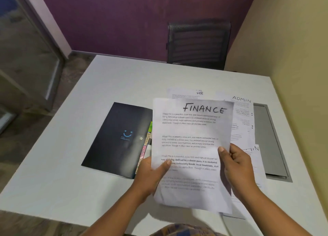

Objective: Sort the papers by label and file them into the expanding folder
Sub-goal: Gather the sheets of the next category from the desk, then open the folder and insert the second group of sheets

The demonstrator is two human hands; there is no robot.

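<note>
- The left grip (152, 173) holds the left edge of the FINANCE sheet (191, 138), with its thumb curled over the front and its fingers behind the paper.
- The right grip (237, 166) pinches the same sheet at its right edge, with the thumb on the printed face.
- The sheet is lifted above the bench (71, 164), facing the camera. Its handwritten heading is at the top, with 4 blocks of print below.
- The black expanding folder (120, 138) lies flat on the bench just left of the sheet. Coloured tab edges (147, 143) show along its right side.
- An HR sheet (188, 93) lies on the bench, partly hidden behind the held sheet.
- An ADMIN sheet (243, 115) lies to the right, overlapping a grey panel (269, 138) set in the bench.
- A black mesh chair (198, 42) stands at the far side against the purple wall.
</note>
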